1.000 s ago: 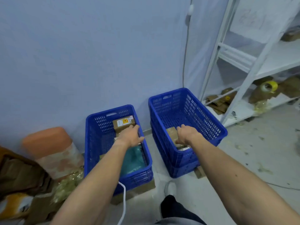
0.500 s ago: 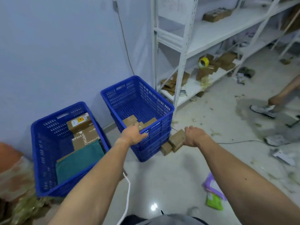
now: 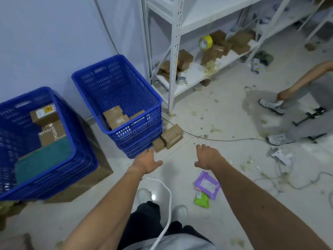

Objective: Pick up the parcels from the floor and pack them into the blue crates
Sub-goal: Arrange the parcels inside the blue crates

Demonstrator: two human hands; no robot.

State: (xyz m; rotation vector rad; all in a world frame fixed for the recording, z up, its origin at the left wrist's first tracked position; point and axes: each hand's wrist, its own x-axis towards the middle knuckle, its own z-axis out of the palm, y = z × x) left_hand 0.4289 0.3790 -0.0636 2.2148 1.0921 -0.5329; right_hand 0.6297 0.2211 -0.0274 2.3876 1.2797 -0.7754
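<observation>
Risks first: a small box point(image 3: 159, 144) and a bigger box point(image 3: 172, 135) lay on the floor point(image 3: 225, 114) just beyond the left hand point(image 3: 147, 161), tight against the foot of the nearer crate point(image 3: 155, 105). A quick one-handed snatch could shove the small box along the crate or knock its neighbour, since the crate wall left little finger room on that side. A thin wire point(image 3: 225, 140) ran past the boxes beyond the right hand point(image 3: 207, 156), and a white cable point(image 3: 166, 195) hung below both wrists; either might snag on a lift. A purple packet point(image 3: 207, 184) and a green packet point(image 3: 201, 200) lay beneath the right forearm, easy to tread on. Pose: both arms reached forward and down, palms down. Left hand empty, fingers spread, tips at the small box; contact could not be told. Right hand empty, fingers loose and apart, hovering right of the boxes, touching nothing. The other crate point(image 3: 59, 105), part filled, sat well left of the left hand.
</observation>
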